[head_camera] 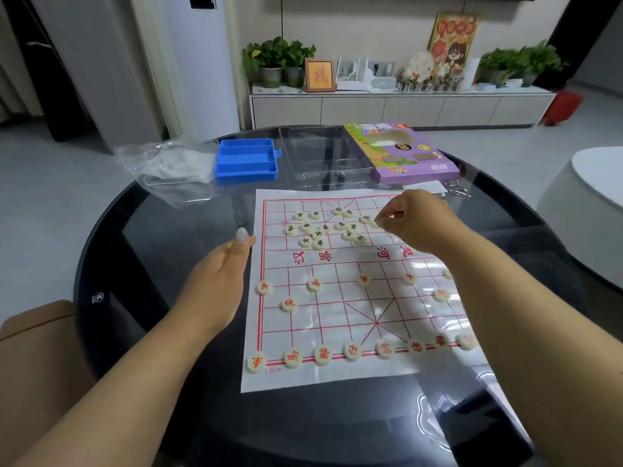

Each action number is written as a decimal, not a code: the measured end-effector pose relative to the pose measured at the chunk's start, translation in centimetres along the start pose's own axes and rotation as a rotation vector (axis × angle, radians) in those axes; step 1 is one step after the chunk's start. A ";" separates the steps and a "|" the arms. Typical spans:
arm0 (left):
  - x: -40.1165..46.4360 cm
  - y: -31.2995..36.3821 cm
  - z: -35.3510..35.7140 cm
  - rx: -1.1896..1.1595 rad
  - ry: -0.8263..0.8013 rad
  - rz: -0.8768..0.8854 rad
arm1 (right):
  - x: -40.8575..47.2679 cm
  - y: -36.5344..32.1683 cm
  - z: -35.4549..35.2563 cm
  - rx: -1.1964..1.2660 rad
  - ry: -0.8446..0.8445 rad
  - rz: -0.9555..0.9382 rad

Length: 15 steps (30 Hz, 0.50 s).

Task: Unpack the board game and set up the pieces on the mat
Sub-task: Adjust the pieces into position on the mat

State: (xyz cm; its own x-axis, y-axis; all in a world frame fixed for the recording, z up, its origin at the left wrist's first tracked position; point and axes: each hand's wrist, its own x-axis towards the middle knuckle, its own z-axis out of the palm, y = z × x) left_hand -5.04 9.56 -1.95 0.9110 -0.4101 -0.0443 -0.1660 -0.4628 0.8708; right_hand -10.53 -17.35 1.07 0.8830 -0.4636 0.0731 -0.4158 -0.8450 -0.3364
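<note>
While my right hand (409, 220) hangs over the far right part of the mat (340, 375), its fingers are curled down and the fingertips (382, 221) pinch together beside a pale disc; whether they actually hold a piece I cannot tell. My left hand (220, 274) lies relaxed, fingers hidden under the palm, thumb pointing away from me, just beside the mat's left edge on the dark glass table (151, 230).

The mat lies flat, its near edge running left to right in front of me, its long axis running away from me (the red grid lines follow the same directions). Red-lettered pieces (323, 354) stand in a row along the near line, with a few more set on the crossings above them. Black-lettered pieces (318, 234) sit bunched in a loose heap on the far left half, some touching each other.

Bare mat shows between the heap and the near rows, across the middle band with the large red characters. Left of the mat the table has open room out to its curved rim. Beyond the far edge sit a blue tray (246, 160), a clear plastic tray (320, 153) and the purple game box (401, 153), near the mat but apart from it; a crumpled plastic bag (172, 166) overhangs the far left rim.
</note>
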 end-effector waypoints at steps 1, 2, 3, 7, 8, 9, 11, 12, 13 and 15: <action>0.6 0.1 0.0 0.011 -0.004 0.011 | 0.3 0.3 0.0 -0.001 -0.003 0.005; 1.1 0.0 0.0 0.020 -0.008 0.014 | 0.6 0.5 0.0 0.000 -0.007 0.007; 1.7 0.1 0.0 0.029 -0.012 0.010 | 0.9 0.6 0.1 0.000 -0.009 0.006; 3.5 0.6 0.3 0.072 -0.029 -0.001 | 2.1 0.7 0.6 -0.030 -0.021 0.002; 4.0 0.7 0.4 0.081 -0.029 -0.001 | 2.5 0.7 0.7 -0.038 -0.025 0.001; 4.5 0.7 0.5 0.088 -0.024 -0.004 | 2.8 0.7 0.8 -0.044 -0.032 0.003; 5.2 0.6 0.8 0.107 -0.010 -0.016 | 3.4 0.7 1.0 -0.053 -0.052 0.003; 5.5 0.3 0.9 0.117 -0.004 -0.017 | 3.6 0.7 1.0 -0.058 -0.059 0.002; 5.6 0.1 1.1 0.123 0.003 -0.016 | 3.9 0.7 1.1 -0.062 -0.065 -0.001; 5.7 -0.3 1.3 0.124 0.021 -0.003 | 4.4 0.8 1.2 -0.073 -0.070 -0.004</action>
State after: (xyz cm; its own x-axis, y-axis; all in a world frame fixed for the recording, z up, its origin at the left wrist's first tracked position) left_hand -0.32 6.33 -3.10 0.9190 -0.3928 -0.0357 -0.2074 -0.5583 0.8033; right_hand -6.73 -19.74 -0.03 0.8966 -0.4429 0.0073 -0.4251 -0.8649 -0.2669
